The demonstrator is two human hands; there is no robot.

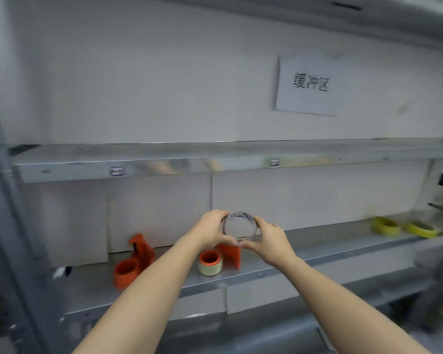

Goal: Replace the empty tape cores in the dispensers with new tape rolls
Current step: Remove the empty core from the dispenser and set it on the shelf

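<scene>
Both hands, left hand (210, 229) and right hand (271, 242), arms outstretched, clasp a clear tape roll (239, 225) between them.

right orange dispenser (231, 254) half hidden behind hands, shelf labels (117, 171) blurred

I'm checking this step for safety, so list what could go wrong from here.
1. The clear tape roll is pinched by fingertips of the left hand and right hand above the shelf; if that grip slips, it may drop and roll off the edge.
2. Lowered carelessly, it could knock the orange dispenser directly below, or the loaded spool beside it.
</scene>
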